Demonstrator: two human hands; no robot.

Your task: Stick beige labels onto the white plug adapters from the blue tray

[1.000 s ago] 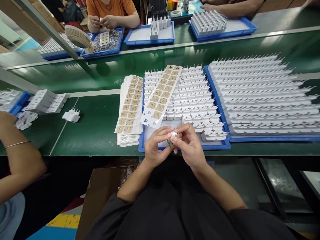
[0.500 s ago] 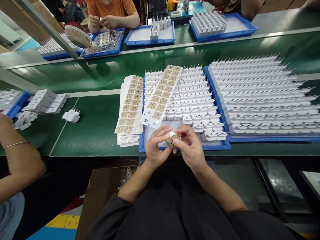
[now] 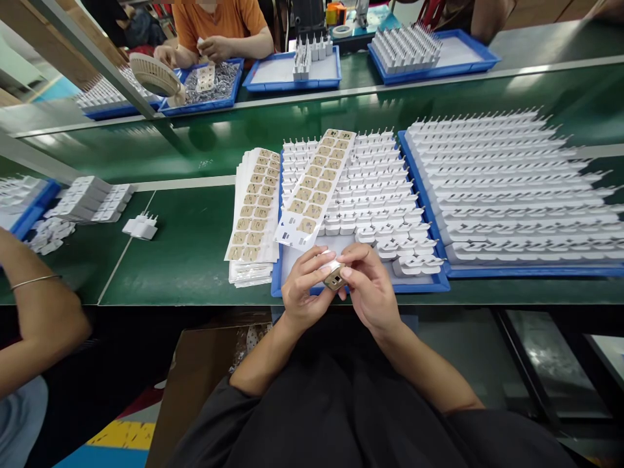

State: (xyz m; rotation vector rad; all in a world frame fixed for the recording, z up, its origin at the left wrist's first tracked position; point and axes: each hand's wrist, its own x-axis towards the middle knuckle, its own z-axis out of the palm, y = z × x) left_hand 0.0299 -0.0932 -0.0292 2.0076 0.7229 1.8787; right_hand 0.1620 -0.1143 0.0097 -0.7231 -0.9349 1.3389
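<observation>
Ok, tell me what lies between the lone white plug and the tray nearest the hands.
A stretch of green bench, then a stack of sticker sheets, in the head view.

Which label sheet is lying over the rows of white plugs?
The slanted sheet, just beyond the left hand, on the white plugs in the blue tray directly ahead; the other sheets lie stacked along that tray's left side.

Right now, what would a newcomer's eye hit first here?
First, the dense rows of white plugs, pins up, in the blue tray on the right. Then the sheet of tan labels lying aslant over the plugs in the tray beside it, with a stack of sheets to its left. Just below, the left hand and right hand hold one small tan-faced piece.
</observation>
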